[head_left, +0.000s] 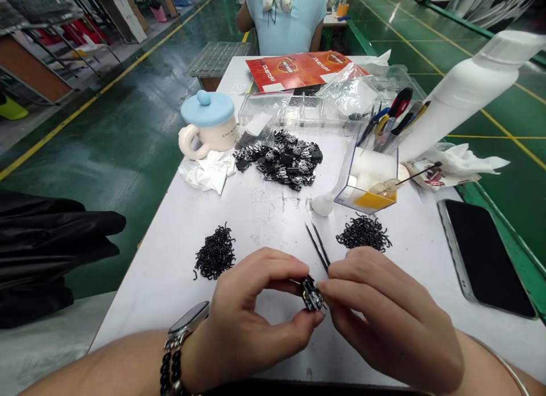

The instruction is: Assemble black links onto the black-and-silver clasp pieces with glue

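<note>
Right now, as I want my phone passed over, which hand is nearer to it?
The right hand: it is just left of the phone. The left hand is farther left, beyond the right one.

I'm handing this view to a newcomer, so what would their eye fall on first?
Probably the tall white bottle on the right side of the table and the blue-lidded mug on the left. The red sheet at the far end likely comes next. Close in front, the left hand pinches a small black part, with the right hand up against it.
</note>
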A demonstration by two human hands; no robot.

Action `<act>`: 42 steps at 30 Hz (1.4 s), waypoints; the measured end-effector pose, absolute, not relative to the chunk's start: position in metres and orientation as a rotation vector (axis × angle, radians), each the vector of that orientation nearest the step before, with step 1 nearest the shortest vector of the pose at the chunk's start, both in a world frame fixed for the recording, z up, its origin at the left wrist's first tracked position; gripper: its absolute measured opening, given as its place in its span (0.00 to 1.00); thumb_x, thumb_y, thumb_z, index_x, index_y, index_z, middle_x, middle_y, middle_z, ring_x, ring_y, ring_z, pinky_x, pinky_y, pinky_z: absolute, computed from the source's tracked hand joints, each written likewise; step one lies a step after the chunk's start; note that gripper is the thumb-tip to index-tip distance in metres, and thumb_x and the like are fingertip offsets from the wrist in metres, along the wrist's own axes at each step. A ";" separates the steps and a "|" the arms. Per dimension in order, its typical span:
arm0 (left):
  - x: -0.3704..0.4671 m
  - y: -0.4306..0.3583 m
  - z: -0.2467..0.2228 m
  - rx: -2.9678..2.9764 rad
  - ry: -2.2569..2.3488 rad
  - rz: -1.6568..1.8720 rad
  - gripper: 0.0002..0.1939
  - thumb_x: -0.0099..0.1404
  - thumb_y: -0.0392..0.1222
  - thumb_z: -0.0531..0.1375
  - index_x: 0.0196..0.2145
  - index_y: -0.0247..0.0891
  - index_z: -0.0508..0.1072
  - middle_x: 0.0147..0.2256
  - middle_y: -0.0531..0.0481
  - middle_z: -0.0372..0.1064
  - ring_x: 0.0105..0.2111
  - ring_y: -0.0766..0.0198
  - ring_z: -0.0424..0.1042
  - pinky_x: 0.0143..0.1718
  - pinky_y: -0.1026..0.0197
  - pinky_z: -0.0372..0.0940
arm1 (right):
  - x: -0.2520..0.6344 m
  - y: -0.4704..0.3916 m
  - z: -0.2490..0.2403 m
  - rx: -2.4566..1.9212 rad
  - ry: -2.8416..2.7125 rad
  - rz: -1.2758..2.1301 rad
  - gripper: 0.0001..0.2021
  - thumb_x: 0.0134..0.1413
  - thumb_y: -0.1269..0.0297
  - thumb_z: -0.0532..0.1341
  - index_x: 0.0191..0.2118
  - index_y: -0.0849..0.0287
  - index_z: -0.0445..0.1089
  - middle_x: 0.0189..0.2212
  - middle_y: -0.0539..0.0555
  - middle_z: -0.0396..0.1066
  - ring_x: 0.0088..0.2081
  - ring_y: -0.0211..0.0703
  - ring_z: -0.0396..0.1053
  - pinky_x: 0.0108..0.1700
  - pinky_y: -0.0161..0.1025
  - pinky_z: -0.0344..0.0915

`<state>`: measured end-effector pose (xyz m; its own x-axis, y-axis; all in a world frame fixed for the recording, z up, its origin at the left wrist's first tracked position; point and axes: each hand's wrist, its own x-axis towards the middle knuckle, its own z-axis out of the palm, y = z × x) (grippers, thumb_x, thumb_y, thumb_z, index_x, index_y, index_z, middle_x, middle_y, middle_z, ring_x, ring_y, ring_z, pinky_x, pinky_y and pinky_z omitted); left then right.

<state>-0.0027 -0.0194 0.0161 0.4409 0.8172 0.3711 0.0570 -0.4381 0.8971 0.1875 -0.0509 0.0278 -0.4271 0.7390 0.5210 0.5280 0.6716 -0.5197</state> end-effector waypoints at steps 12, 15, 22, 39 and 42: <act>0.001 -0.017 0.009 1.591 0.733 0.944 0.20 0.52 0.27 0.66 0.43 0.38 0.72 0.39 0.47 0.69 0.39 0.63 0.71 0.37 0.68 0.73 | 0.188 -0.051 0.033 -1.059 -2.220 0.248 0.07 0.56 0.81 0.54 0.39 0.68 0.66 0.33 0.60 0.68 0.35 0.45 0.63 0.34 0.42 0.61; 0.001 -0.015 0.009 1.641 0.708 0.941 0.21 0.52 0.27 0.66 0.44 0.38 0.73 0.39 0.46 0.69 0.40 0.62 0.71 0.37 0.67 0.73 | 0.189 -0.051 0.032 -1.050 -2.249 0.223 0.07 0.55 0.81 0.54 0.38 0.68 0.66 0.34 0.61 0.68 0.34 0.46 0.63 0.34 0.43 0.62; 0.000 -0.012 0.008 1.560 0.658 0.909 0.21 0.51 0.26 0.66 0.44 0.38 0.74 0.40 0.44 0.69 0.40 0.61 0.71 0.37 0.65 0.74 | 0.190 -0.050 0.032 -1.066 -2.160 0.346 0.06 0.56 0.79 0.54 0.36 0.67 0.66 0.31 0.59 0.67 0.35 0.43 0.64 0.35 0.41 0.63; 0.002 -0.011 0.016 1.339 0.671 0.885 0.19 0.48 0.26 0.68 0.39 0.38 0.76 0.35 0.47 0.69 0.34 0.63 0.74 0.36 0.66 0.74 | 0.195 -0.030 0.025 -1.048 -0.968 1.980 0.07 0.46 0.66 0.69 0.30 0.63 0.72 0.26 0.49 0.69 0.28 0.30 0.62 0.30 0.27 0.58; 0.002 -0.011 0.016 1.338 0.690 0.883 0.19 0.48 0.27 0.68 0.39 0.38 0.77 0.35 0.47 0.69 0.32 0.64 0.74 0.35 0.66 0.74 | 0.195 -0.029 0.021 -1.034 -0.863 2.037 0.07 0.43 0.68 0.70 0.30 0.63 0.73 0.27 0.50 0.71 0.29 0.30 0.64 0.32 0.27 0.59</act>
<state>0.0020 -0.0109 0.0161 0.5160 0.8541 0.0656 -0.1425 0.0101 0.9897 0.1947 -0.0289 0.0213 -0.4489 0.8009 -0.3963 -0.2726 -0.5450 -0.7929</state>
